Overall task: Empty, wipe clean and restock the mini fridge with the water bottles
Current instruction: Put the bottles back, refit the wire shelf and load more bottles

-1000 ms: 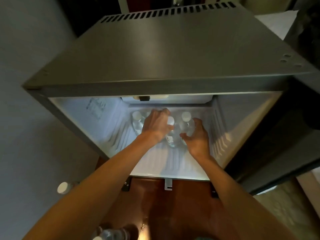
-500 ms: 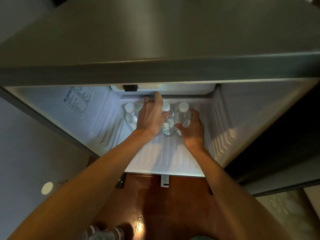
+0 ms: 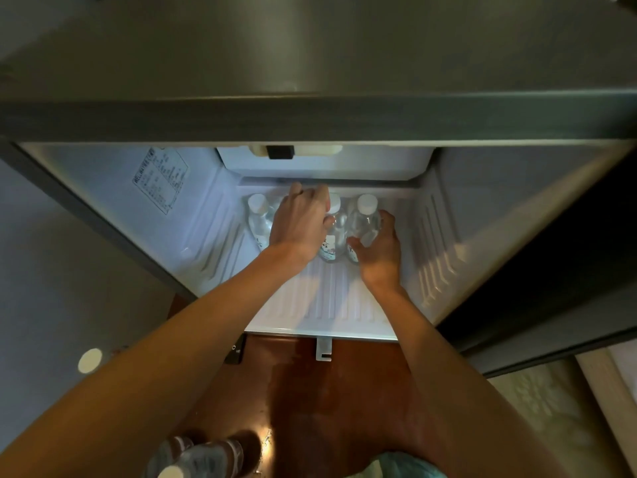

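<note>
We've pushed the water bottles (image 3: 258,219) toward twelve o'clock in the mini fridge (image 3: 327,301), so restocking advances; the right hand (image 3: 381,251) grip holds the rightmost bottle (image 3: 363,220); the left hand (image 3: 299,227) grip, we cannot tell.

The ribbed white fridge floor (image 3: 327,305) carries three visible water bottles standing upright in a row near its back: a left bottle (image 3: 258,219), a middle bottle (image 3: 333,238) and a right bottle (image 3: 363,219), the last two touching. In front, the reddish wooden floor (image 3: 344,391) bears blurred spare bottles (image 3: 196,457).
</note>
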Tool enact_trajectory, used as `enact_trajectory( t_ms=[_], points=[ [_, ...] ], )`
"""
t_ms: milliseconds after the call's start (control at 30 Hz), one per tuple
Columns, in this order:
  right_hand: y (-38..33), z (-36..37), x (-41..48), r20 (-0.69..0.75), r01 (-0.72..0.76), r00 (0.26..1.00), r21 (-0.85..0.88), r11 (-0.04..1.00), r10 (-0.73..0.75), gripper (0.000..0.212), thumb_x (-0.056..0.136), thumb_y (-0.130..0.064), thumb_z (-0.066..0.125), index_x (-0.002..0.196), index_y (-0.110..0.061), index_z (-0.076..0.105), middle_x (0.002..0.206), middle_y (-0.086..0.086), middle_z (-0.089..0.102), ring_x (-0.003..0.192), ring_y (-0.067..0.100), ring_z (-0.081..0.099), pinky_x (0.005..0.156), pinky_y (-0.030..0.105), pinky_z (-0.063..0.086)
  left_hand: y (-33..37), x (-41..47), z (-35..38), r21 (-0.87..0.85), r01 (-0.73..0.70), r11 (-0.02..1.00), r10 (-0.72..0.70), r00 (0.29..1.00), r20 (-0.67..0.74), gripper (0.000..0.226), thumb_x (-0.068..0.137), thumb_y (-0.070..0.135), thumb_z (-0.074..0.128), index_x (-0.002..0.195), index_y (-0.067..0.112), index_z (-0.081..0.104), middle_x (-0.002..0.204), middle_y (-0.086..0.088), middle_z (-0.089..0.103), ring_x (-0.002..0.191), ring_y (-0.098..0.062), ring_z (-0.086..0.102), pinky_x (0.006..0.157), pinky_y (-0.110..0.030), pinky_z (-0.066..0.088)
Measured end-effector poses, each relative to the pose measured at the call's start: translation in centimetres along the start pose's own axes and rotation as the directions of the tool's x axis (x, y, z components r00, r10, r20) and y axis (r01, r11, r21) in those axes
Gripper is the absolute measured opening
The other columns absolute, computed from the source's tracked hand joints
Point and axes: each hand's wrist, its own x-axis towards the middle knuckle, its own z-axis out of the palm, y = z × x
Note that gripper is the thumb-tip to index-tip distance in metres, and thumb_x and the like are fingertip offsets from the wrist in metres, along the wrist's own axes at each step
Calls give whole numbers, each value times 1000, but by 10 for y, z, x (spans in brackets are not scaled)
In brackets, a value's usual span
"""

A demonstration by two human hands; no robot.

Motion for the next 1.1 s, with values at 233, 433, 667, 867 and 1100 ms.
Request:
enact_trajectory(
  t_ms=[233, 433, 667, 867, 1100],
  points=[
    [-1, -11, -35, 67, -70, 995, 3, 998, 70, 87, 82, -12, 78, 150, -9, 25, 146, 14, 39, 133, 31, 44, 108, 44, 43, -30, -35, -39, -117, -36, 993, 50, 992, 116, 6, 93, 18, 59, 99, 16, 56, 107, -1, 58, 105, -19, 50, 77, -35, 46],
    [-2, -19, -212, 456, 154, 885, -104, 983, -90, 57, 89, -8, 64, 142, -8, 41, 143, 8, 46, 133, 22, 45, 111, 16, 26, -79, -118, -72, -236, 83, 968, 32, 895, 446, 3, 91, 18, 62, 90, 17, 64, 91, 2, 70, 76, -14, 59, 71, -26, 46],
    [-38, -3, -297, 706, 268, 686, -18, 963, -178, 69, 88, -5, 61, 147, -27, 35, 148, -10, 40, 134, -2, 38, 111, 11, 28, -143, -195, -129, -28, 26, 999, -13, 920, 392, 8, 91, 20, 56, 88, 20, 64, 87, 4, 63, 90, -20, 52, 83, -38, 45],
    [-51, 18, -319, 840, 305, 529, -56, 951, -120, 79, 87, -18, 72, 150, -31, 26, 143, -18, 30, 136, -1, 26, 107, 14, 22, -191, -246, -144, 308, 146, 940, -235, 932, 275, 41, 91, 38, 58, 129, 23, 50, 125, -9, 51, 112, -36, 40, 92, -42, 38],
    [-29, 34, -328, 823, 237, 565, -99, 966, -55, 64, 86, -19, 70, 140, -36, 40, 135, -16, 46, 127, 3, 41, 112, 27, 37, -219, -264, -113, 53, 394, 918, -389, 863, 323, 36, 88, 20, 67, 119, 12, 50, 114, -14, 54, 103, -35, 56, 81, -41, 49]
  ],
)
